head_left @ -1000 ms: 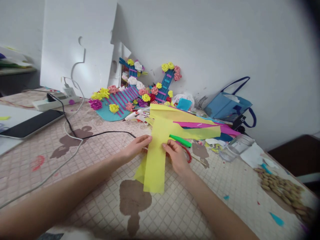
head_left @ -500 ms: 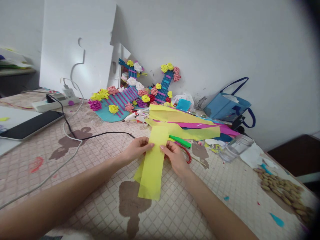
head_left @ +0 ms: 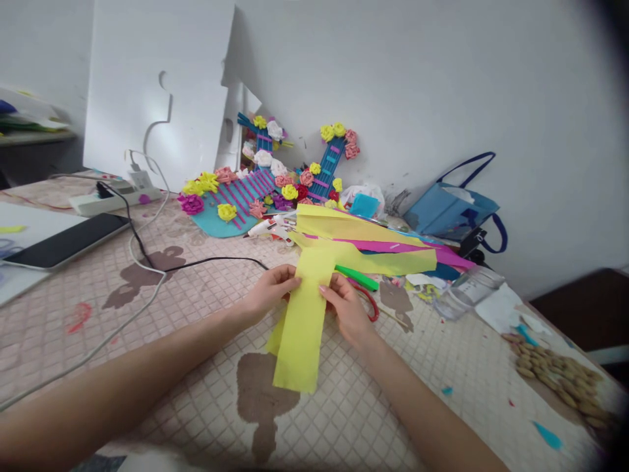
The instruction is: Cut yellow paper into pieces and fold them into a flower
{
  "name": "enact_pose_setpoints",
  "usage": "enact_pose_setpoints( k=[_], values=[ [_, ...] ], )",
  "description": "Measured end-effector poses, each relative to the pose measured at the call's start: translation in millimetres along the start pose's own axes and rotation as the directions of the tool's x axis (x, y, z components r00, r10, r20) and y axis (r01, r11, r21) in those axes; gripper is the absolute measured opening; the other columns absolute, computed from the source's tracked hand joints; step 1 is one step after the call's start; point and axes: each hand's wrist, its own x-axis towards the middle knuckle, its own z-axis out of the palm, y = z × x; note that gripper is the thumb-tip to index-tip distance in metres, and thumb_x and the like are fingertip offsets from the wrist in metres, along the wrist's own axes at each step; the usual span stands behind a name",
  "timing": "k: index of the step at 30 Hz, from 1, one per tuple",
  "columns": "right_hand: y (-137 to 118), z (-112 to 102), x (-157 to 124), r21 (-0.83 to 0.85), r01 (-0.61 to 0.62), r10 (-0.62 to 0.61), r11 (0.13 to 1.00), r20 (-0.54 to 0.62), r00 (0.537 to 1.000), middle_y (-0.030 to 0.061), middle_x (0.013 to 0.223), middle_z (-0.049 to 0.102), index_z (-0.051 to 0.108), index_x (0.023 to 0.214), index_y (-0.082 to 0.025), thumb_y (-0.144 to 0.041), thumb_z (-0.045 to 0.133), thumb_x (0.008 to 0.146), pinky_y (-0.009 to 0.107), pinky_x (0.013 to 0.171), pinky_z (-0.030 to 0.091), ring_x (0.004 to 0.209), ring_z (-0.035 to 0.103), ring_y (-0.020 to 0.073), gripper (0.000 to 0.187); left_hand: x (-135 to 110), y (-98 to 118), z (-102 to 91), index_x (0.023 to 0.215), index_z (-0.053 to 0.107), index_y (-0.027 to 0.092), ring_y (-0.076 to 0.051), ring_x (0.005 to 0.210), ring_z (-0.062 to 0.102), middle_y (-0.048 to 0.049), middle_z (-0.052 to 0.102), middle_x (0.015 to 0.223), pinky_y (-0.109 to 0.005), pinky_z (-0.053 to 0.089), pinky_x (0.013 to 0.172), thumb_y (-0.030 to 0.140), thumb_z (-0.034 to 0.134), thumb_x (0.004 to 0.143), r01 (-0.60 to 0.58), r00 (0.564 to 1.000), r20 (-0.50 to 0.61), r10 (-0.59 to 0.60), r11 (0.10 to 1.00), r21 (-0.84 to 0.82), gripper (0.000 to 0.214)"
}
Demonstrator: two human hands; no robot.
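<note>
A folded strip of yellow crepe paper (head_left: 305,328) hangs between my two hands, its lower end toward me and another yellow flap showing behind its left edge. My left hand (head_left: 269,293) pinches the left edge between thumb and fingers. On the opposite edge my right hand (head_left: 348,307) pinches it at about the same height. Just beyond lie larger yellow crepe sheets (head_left: 373,229) and a magenta sheet (head_left: 388,246). A green pen-like stick (head_left: 358,278) and red-handled scissors (head_left: 374,308) are beside my right hand, the scissors' blades hidden.
Behind stand decorated guitar shapes (head_left: 230,200) with paper flowers, and a white glue gun (head_left: 270,227). At left are a black tablet-like device (head_left: 69,239), a power strip (head_left: 115,198) and cables. To the right are a plastic cup (head_left: 469,292), a blue bag (head_left: 449,210) and peanuts (head_left: 555,373).
The whole view has shifted slightly to the right in the picture. Both hands keep their pinch on the yellow strip, which has barely moved.
</note>
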Motion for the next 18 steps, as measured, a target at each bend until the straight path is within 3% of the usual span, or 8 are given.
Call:
enact_pose_setpoints(
  k=[8,15,18],
  values=[
    [3.1,-0.5,1.6,0.129,0.020,-0.021,0.991,0.007,1.000,-0.0034,0.078,0.063,0.061,0.084,-0.026,-0.024,0.065,0.071,0.023,0.055,0.039,0.064,0.054,0.0133,0.014,0.5,-1.6,-2.0,0.085,0.055,0.017,-0.011,0.069,0.057,0.0011,0.059,0.077,-0.024,0.045,0.067,0.029,0.065,0.072,-0.010,0.999,0.039,0.013,0.996,-0.094,0.020],
    [-3.9,0.9,-1.6,0.094,0.027,-0.026,0.995,-0.011,1.000,-0.0032,0.070,0.060,0.061,0.079,-0.022,-0.024,0.061,0.071,0.022,0.053,0.037,0.059,0.052,0.0115,0.008,-2.3,3.4,0.8,0.080,0.057,0.016,-0.009,0.065,0.055,0.0012,0.058,0.073,-0.020,0.043,0.062,0.023,0.058,0.075,-0.012,1.000,0.015,0.013,0.998,-0.065,0.010],
    [-3.0,0.0,-2.2,0.062,0.027,-0.027,0.998,-0.005,1.000,-0.0028,0.070,0.058,0.061,0.080,-0.022,-0.023,0.059,0.072,0.022,0.054,0.038,0.060,0.052,0.0117,0.008,-3.6,6.5,2.0,0.087,0.056,0.017,-0.012,0.070,0.057,0.0008,0.058,0.075,-0.022,0.044,0.063,0.027,0.055,0.077,-0.002,1.000,-0.029,0.001,0.999,-0.045,0.014]
  ],
)
